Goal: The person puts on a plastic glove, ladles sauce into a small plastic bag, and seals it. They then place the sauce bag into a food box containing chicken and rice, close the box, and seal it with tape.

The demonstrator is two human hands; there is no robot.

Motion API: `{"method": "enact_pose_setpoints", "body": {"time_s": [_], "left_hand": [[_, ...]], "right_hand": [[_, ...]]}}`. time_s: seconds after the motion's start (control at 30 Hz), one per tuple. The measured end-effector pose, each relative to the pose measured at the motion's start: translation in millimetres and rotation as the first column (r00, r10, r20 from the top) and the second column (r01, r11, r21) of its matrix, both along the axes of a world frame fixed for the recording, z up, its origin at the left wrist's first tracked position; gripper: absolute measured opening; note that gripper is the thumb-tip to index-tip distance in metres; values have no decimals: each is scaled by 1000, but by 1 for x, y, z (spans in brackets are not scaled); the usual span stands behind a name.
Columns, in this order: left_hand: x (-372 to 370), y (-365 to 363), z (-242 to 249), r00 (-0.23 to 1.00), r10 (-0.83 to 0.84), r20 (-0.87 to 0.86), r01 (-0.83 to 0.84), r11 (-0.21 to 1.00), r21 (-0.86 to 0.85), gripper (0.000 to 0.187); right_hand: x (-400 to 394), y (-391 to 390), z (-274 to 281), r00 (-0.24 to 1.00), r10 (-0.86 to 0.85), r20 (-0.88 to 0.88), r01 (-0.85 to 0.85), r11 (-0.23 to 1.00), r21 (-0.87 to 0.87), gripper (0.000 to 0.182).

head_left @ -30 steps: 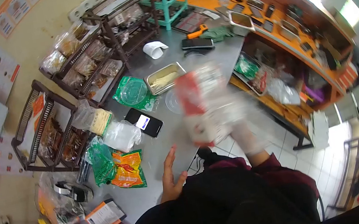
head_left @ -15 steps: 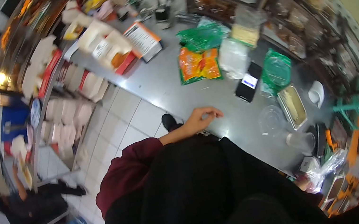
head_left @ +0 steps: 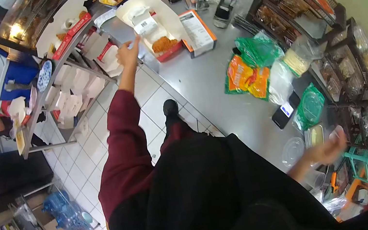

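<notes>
1. My left grip (head_left: 128, 55) is empty and partly open, fingers loosely spread at the near left edge of the open food box (head_left: 156, 33). I can't tell whether a fingertip touches the cardboard.
2. That box sits at the far left of the metal table (head_left: 216, 75), its flaps standing open, with a piece of fried food (head_left: 164, 44) and a printed label (head_left: 147, 26) inside.
3. My right grip (head_left: 329, 149) is over at the right, near the metal tray (head_left: 315, 135), its fingers curled. A small white item (head_left: 338, 131) shows at the fingertips; blur keeps me from telling whether I have hold of it.
4. Left of that hand, a round clear plastic container (head_left: 293, 152) rests on the table. Farther off lie the black phone (head_left: 285, 111) and a green bag with a clear lid (head_left: 311, 106).
5. Beyond the phone are a white plastic bag (head_left: 280, 83), an orange packet (head_left: 245, 77) and a crumpled green bag (head_left: 259, 51).
6. Just right of the food box stands an orange-and-white carton (head_left: 198, 32), with a tape dispenser (head_left: 225, 7) farther right.
</notes>
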State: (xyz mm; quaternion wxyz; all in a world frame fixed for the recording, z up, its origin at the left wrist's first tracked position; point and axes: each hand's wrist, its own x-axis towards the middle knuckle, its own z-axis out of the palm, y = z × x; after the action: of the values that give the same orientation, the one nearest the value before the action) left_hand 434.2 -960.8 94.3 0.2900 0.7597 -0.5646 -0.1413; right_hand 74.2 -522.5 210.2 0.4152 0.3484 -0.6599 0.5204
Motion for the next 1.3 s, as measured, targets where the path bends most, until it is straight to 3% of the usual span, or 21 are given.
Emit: {"method": "enact_pose_setpoints", "body": {"time_s": [0.03, 0.1, 0.17, 0.2, 0.27, 0.3, 0.37, 0.4, 0.47, 0.5, 0.57, 0.73, 0.8, 0.83, 0.87, 0.9, 0.97, 1.03, 1.17, 1.23, 1.3], "left_hand": [[-16, -11, 1, 997, 12, 79, -9, 999, -33, 28], [-37, -49, 1, 971, 23, 238, -1, 996, -94, 24], [-15, -63, 7, 911, -331, -247, 254, 920, -298, 24], [-6, -64, 13, 745, -496, -447, 309, 850, -427, 25], [-3, -51, 44, 166, -323, -932, 241, 929, -280, 28], [-3, -40, 58, -175, -134, -975, 253, 951, -176, 30], [-2, -20, 69, -196, 38, -980, 388, 921, -42, 38], [-4, -9, 63, -282, 73, -956, 407, 912, -50, 37], [1, 7, 53, -345, 121, -931, 501, 862, -74, 38], [7, 11, 44, -325, 116, -939, 517, 853, -74, 38], [21, 21, 23, -284, 106, -953, 547, 834, -71, 40], [66, 62, -24, -21, 379, -925, 752, 616, 235, 40], [89, 71, -57, 241, 226, -944, 555, 766, 325, 39], [94, 70, -60, 377, 161, -912, 445, 833, 330, 38], [96, 60, -67, 564, -315, -764, 490, 872, 3, 44], [86, 38, -62, 637, -673, -375, 607, 738, -294, 50], [68, -7, -44, 497, -849, 181, 836, 412, -362, 57], [52, -39, -52, 356, -827, 436, 925, 247, -287, 42], [31, -66, -50, 106, -927, 359, 945, -18, -325, 22], [22, -60, -50, -40, -945, 323, 944, -142, -298, 21], [15, -24, -55, 7, -954, 301, 928, -106, -358, 20]], "right_hand": [[27, -54, -14, 927, 324, 189, -304, 944, -127, 17], [105, -169, -31, 782, 552, 289, -622, 716, 317, 12], [151, -236, -45, 749, 593, 296, -663, 664, 345, 17], [170, -259, -60, 627, 594, 503, -760, 608, 229, 19], [208, -300, -74, 236, 563, 792, -859, 502, -101, 31], [225, -316, -76, -10, 536, 844, -839, 455, -299, 43], [248, -326, -101, -667, 450, 593, -542, 252, -801, 56], [257, -328, -109, -876, 361, 319, -270, 181, -946, 63], [266, -334, -99, -961, 268, 61, -3, 211, -978, 67], [270, -333, -98, -972, 223, -79, 132, 233, -963, 70], [278, -323, -105, -895, 430, 122, 45, 358, -933, 52], [278, -296, -120, -371, 678, 634, -108, 646, -755, 36], [275, -286, -133, -98, 569, 817, -177, 797, -577, 41], [272, -280, -143, -85, 526, 846, -225, 817, -530, 43], [269, -271, -153, -75, 479, 874, -272, 834, -480, 44], [266, -263, -163, -63, 434, 899, -316, 846, -430, 45], [263, -247, -176, -144, 367, 919, -329, 858, -394, 52], [262, -235, -189, -165, 346, 924, -347, 856, -383, 54], [259, -226, -181, -164, 301, 939, -423, 839, -343, 69], [253, -217, -196, -27, 221, 975, -458, 864, -209, 76], [246, -204, -201, 77, 127, 989, -460, 884, -78, 78]]}}
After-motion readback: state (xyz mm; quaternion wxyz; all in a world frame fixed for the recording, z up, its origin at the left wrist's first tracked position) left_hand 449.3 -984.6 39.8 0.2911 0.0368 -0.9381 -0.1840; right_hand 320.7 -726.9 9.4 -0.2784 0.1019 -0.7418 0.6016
